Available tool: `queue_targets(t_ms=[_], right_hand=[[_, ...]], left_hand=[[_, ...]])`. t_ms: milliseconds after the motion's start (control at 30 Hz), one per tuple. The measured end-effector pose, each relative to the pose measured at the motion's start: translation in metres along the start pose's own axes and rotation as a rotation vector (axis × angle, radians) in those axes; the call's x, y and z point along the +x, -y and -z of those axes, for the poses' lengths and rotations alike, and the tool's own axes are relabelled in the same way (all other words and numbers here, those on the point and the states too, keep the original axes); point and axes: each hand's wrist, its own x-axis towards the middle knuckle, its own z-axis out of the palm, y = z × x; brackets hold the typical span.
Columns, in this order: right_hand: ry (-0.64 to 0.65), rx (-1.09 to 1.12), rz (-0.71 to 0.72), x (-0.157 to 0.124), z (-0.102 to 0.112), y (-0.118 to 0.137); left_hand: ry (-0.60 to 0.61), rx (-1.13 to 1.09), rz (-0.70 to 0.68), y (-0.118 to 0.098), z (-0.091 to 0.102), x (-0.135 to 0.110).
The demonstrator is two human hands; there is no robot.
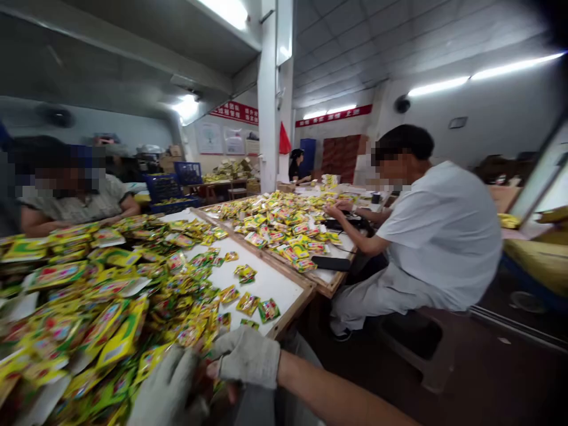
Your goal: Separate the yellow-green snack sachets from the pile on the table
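Note:
Both my hands wear grey-white work gloves at the near edge of a white table (275, 283). My left hand (166, 387) lies over the front of a big heap of yellow, green and red sachets (102, 319); its fingers are blurred and partly cut off by the frame. My right hand (246, 355) sits just right of it at the table's corner. Its fingers curl in toward the left hand, and what they pinch is hidden. A few loose sachets (257, 307) lie on the bare white surface just beyond my right hand.
A person in a white shirt (439, 236) sits on a stool at the right, working at a second table (331, 278) heaped with sachets. Another person (71, 201) sits across on the left. Blue crates (171, 189), a white pillar (267, 118) and a distant worker stand behind.

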Motion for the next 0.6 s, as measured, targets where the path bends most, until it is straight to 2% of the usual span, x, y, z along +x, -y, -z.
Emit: queue_targets(t_ms=[67,133,200,267,300,367,467,600], right_hand=[[0.000,0.082,-0.028,0.004,-0.003,-0.007],[-0.017,0.178,-0.080,0.009,-0.006,-0.014],[-0.049,0.230,-0.096,0.012,-0.009,-0.017],[-0.119,0.247,-0.088,0.013,-0.010,-0.016],[-0.159,0.240,-0.087,0.012,-0.010,-0.014],[-0.183,0.198,-0.101,0.010,-0.009,-0.011],[-0.037,0.162,-0.101,0.006,-0.009,-0.010],[0.151,0.233,-0.148,0.003,-0.009,-0.013]], left_hand=[[-0.006,-0.096,0.094,-0.019,0.013,0.006],[0.008,-0.292,0.310,-0.030,0.025,0.011],[0.129,-0.569,0.537,-0.032,0.034,0.012],[0.261,-0.810,0.682,-0.028,0.038,0.009],[0.283,-0.878,0.714,-0.026,0.039,0.007],[0.243,-0.901,0.747,-0.023,0.037,0.002],[0.168,-0.830,0.739,-0.026,0.035,-0.002],[0.241,-0.779,0.732,-0.037,0.039,-0.003]])
